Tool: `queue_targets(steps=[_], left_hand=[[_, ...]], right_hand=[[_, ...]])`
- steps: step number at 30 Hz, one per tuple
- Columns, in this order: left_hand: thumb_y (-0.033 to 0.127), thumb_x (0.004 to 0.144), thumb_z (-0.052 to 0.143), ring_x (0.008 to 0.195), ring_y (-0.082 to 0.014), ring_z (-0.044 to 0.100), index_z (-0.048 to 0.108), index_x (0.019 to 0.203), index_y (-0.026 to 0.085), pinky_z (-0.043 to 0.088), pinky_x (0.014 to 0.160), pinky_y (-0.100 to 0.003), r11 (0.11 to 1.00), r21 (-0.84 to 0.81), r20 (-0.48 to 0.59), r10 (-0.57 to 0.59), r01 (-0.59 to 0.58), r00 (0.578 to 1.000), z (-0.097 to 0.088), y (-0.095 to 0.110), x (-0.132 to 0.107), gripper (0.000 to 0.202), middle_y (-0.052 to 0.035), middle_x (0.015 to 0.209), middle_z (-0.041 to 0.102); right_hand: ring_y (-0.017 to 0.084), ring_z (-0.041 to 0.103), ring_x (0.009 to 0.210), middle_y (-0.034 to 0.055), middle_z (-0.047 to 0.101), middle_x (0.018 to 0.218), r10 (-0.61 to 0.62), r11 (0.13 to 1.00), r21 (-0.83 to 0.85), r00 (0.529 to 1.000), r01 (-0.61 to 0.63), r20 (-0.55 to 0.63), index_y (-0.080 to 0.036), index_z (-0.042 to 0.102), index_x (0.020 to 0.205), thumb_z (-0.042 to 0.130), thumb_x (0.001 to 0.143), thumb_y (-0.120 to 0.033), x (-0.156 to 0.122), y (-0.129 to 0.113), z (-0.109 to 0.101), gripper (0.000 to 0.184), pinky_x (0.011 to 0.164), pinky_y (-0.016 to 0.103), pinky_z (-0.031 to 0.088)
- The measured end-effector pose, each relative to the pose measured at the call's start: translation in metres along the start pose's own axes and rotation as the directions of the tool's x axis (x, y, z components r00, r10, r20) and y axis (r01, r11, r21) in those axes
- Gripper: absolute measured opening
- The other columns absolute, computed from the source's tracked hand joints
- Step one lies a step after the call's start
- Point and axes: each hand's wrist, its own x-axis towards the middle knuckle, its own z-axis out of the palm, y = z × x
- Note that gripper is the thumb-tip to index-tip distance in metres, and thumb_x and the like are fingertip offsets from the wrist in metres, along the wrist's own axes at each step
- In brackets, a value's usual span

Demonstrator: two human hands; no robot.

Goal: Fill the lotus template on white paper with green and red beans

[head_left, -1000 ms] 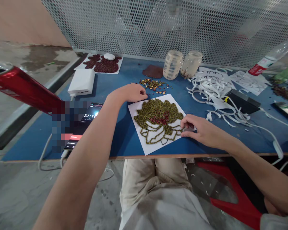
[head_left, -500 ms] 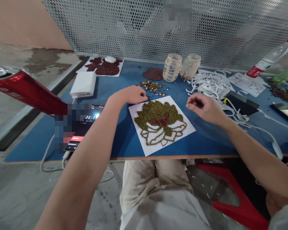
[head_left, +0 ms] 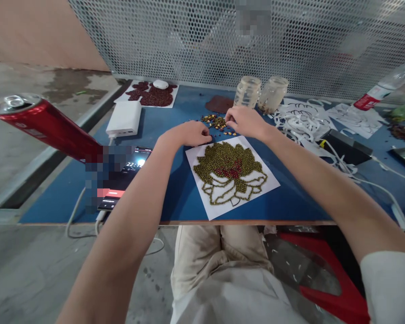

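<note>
On a sheet of white paper is a flower design covered mostly in green beans, with dark red beans at its centre and bare white petals toward the bottom. My left hand rests by the sheet's upper left edge, its fingers curled inward; whatever they may hold is hidden. Over the right side of a loose pile of mixed beans and corn kernels is my right hand, fingertips drawn together and pointing down. Anything between them is too small to make out.
Two clear jars stand behind the pile, beside a brown patch. At left are a red can, a phone and a white power bank. White paper strips, a black box and cables lie right.
My right hand has moved left and away from me, from beside the sheet to the bean pile. My left hand has stayed at the sheet's edge. The view has shifted slightly.
</note>
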Motion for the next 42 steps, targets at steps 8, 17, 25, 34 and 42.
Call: queue_targets(steps=[8, 17, 25, 34, 42], left_hand=[[0.048, 0.090, 0.057, 0.070, -0.0229, 0.061, 0.078, 0.085, 0.024, 0.037, 0.066, -0.037, 1.000, 0.025, -0.018, 0.005, -0.005, 1.000, 0.003, -0.004, 0.003, 0.032, -0.0069, 0.075, 0.072], [0.045, 0.089, 0.058, 0.067, -0.0203, 0.059, 0.067, 0.073, 0.024, 0.037, 0.064, -0.036, 1.000, 0.003, -0.013, 0.008, -0.008, 1.000, 0.002, -0.002, 0.002, 0.028, -0.0047, 0.072, 0.070], [0.045, 0.088, 0.059, 0.066, -0.0206, 0.056, 0.070, 0.076, 0.024, 0.037, 0.065, -0.037, 1.000, -0.007, -0.005, -0.004, 0.004, 1.000, 0.000, 0.000, -0.001, 0.027, -0.0050, 0.072, 0.068], [0.046, 0.087, 0.059, 0.071, -0.0211, 0.058, 0.071, 0.077, 0.025, 0.035, 0.066, -0.036, 1.000, 0.006, -0.003, 0.001, -0.001, 1.000, 0.000, -0.001, 0.001, 0.026, -0.0066, 0.077, 0.073], [0.045, 0.086, 0.059, 0.073, -0.0225, 0.060, 0.078, 0.085, 0.025, 0.037, 0.068, -0.038, 1.000, -0.007, 0.012, -0.001, 0.001, 1.000, -0.002, 0.000, -0.001, 0.027, -0.0076, 0.079, 0.073]], right_hand=[[0.034, 0.070, 0.110, 0.0180, 0.078, 0.117, 0.052, 0.998, -0.032, 0.998, -0.051, 0.027, -0.015, 0.079, 0.110, 0.062, 0.103, -0.023, 0.010, 0.006, 0.011, 0.020, 0.097, 0.050, 0.053], [0.034, 0.070, 0.107, 0.0184, 0.078, 0.109, 0.092, 0.993, 0.065, 0.994, -0.096, 0.059, -0.016, 0.077, 0.103, 0.063, 0.103, -0.025, 0.015, 0.005, 0.018, 0.017, 0.098, 0.051, 0.053], [0.034, 0.065, 0.114, 0.0200, 0.071, 0.125, -0.010, 0.994, 0.105, 0.999, 0.014, -0.033, -0.019, 0.066, 0.111, 0.048, 0.106, -0.022, 0.002, 0.005, 0.004, 0.019, 0.103, 0.051, 0.050], [0.024, 0.066, 0.090, 0.0076, 0.070, 0.104, -0.242, 0.949, 0.255, 0.948, 0.187, 0.206, -0.025, 0.064, 0.099, 0.049, 0.113, -0.034, -0.135, -0.032, -0.055, 0.022, 0.085, 0.040, 0.050], [0.025, 0.072, 0.095, 0.0097, 0.077, 0.104, -0.367, 0.924, 0.165, 0.919, 0.344, 0.143, -0.023, 0.071, 0.103, 0.047, 0.117, -0.033, -0.216, -0.046, -0.045, 0.029, 0.090, 0.040, 0.057]])
